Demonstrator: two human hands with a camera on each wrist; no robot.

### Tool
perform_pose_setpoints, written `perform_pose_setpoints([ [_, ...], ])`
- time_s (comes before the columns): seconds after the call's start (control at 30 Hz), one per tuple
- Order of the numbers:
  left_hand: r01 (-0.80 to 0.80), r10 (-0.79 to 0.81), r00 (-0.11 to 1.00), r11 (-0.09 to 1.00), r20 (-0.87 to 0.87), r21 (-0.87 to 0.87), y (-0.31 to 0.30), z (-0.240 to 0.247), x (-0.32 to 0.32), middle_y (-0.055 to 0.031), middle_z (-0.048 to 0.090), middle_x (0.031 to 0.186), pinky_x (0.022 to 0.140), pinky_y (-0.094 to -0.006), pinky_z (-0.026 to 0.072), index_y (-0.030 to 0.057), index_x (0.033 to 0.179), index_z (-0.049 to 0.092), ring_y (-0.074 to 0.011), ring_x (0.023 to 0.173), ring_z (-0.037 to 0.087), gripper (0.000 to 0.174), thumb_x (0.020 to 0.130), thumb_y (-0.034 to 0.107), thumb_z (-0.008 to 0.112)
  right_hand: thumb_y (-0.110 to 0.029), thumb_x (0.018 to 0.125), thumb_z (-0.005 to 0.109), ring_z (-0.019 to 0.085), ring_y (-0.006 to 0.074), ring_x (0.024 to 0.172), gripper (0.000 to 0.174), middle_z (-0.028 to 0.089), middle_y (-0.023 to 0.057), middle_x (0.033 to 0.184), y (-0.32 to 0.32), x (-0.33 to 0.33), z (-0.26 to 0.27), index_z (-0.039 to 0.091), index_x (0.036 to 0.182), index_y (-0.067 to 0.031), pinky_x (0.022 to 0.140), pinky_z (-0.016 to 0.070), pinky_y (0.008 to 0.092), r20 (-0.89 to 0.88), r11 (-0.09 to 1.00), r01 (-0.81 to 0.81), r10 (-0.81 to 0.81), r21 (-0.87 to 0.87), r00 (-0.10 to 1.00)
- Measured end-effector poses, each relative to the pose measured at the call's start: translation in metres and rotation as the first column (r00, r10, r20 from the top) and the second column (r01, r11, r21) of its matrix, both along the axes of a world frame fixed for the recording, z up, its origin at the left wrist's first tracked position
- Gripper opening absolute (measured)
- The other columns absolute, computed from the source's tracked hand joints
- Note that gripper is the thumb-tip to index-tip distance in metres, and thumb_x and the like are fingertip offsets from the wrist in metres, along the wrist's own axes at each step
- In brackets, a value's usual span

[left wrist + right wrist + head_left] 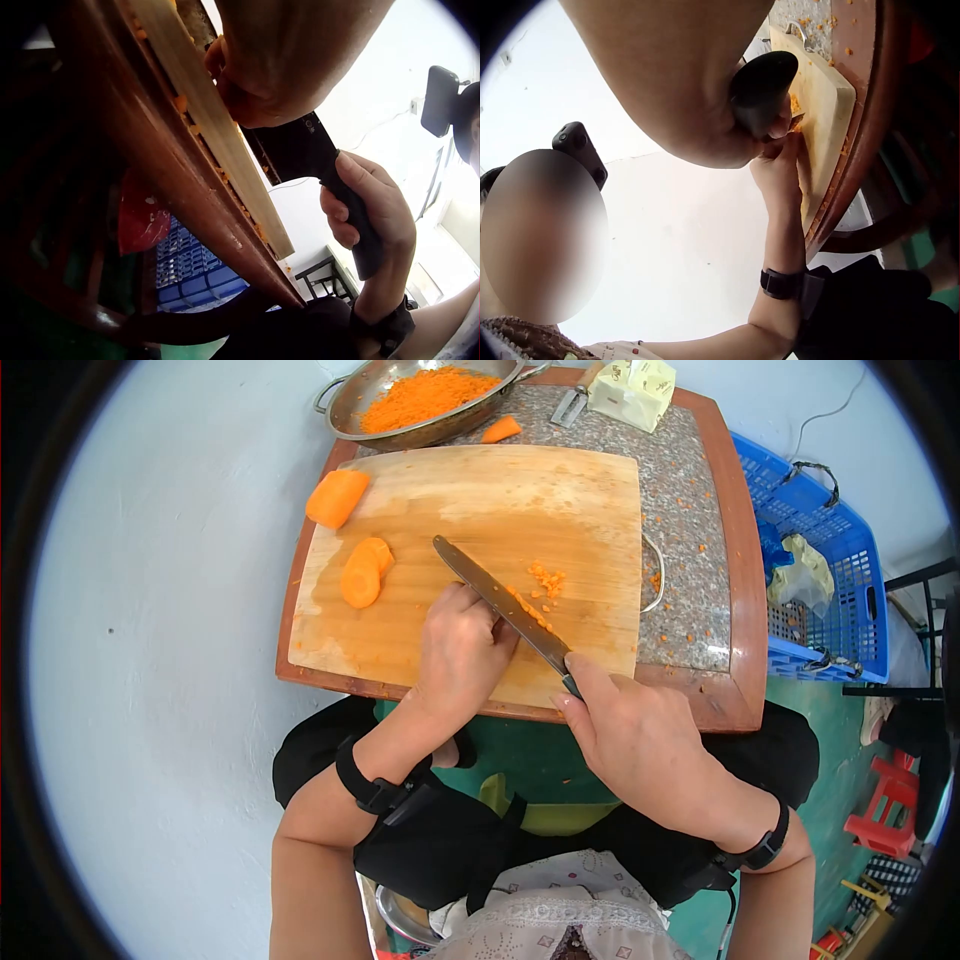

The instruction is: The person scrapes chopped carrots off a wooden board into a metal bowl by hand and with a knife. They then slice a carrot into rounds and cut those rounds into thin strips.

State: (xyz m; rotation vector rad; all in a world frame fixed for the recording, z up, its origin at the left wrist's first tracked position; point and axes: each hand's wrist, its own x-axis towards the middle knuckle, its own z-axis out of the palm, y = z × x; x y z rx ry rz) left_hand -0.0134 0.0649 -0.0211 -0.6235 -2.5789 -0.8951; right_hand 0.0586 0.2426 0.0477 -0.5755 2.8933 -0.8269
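Observation:
My right hand [645,735] grips the black handle [355,225] of a broad-bladed kitchen knife [490,592]. The blade lies slantwise over a wooden cutting board [560,480], its tip to the far left. Minced carrot [545,578] lies on the board beyond the blade, and small bits line its far side. Close against the near side of the blade, my left hand [462,655] rests on the board with its fingers bent under. I cannot tell whether they hold a carrot piece. Left of the hands lie carrot slices [362,575] and a thick carrot chunk [338,498].
A metal pan [345,410] of shredded carrot stands at the back left, a carrot piece [502,429] beside it. A peeler [570,407] and a pale paper packet [633,392] lie behind the board. A blue basket [830,550] stands to the right of the table.

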Motion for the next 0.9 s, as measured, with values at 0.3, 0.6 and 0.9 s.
perform_pose_setpoints([
  [0.3,-0.023,0.026,0.999,0.997,0.041,-0.076,-0.001,0.004,0.002,-0.0144,0.064,0.083,0.067,-0.0375,0.0501,-0.0018,0.081,0.068,-0.0321,0.078,0.059,0.02,0.062,-0.005,0.07,-0.019,0.093,0.052,0.06,0.0344,0.05,0.02,0.057,0.0165,0.055,0.001,-0.008,0.004,0.046,0.085,-0.0013,0.045,0.049,0.0412,0.097,0.999,-0.009,0.012,-0.032,0.995],
  [0.6,-0.005,0.003,0.999,0.999,-0.034,-0.049,-0.001,0.003,0.0,-0.0139,0.064,0.08,0.066,-0.0372,0.0497,-0.0016,0.074,0.065,-0.031,0.075,0.06,0.009,0.066,-0.003,0.069,-0.023,0.096,0.048,0.062,0.0373,0.054,0.025,0.059,0.0189,0.057,-0.006,-0.037,-0.014,0.049,0.089,0.0011,0.049,0.0496,0.0459,0.138,0.985,0.104,-0.084,-0.141,0.987],
  [0.9,-0.026,0.025,1.0,1.0,-0.012,-0.015,0.001,0.003,0.0,-0.0132,0.06,0.072,0.066,-0.0396,0.0471,-0.0008,0.07,0.064,-0.0306,0.072,0.057,0.007,0.065,-0.002,0.068,-0.022,0.095,0.051,0.06,0.0371,0.052,0.023,0.057,0.0179,0.055,-0.004,-0.011,0.001,0.049,0.086,-0.0008,0.049,0.0486,0.0459,0.125,0.997,0.05,-0.042,-0.06,0.991],
])
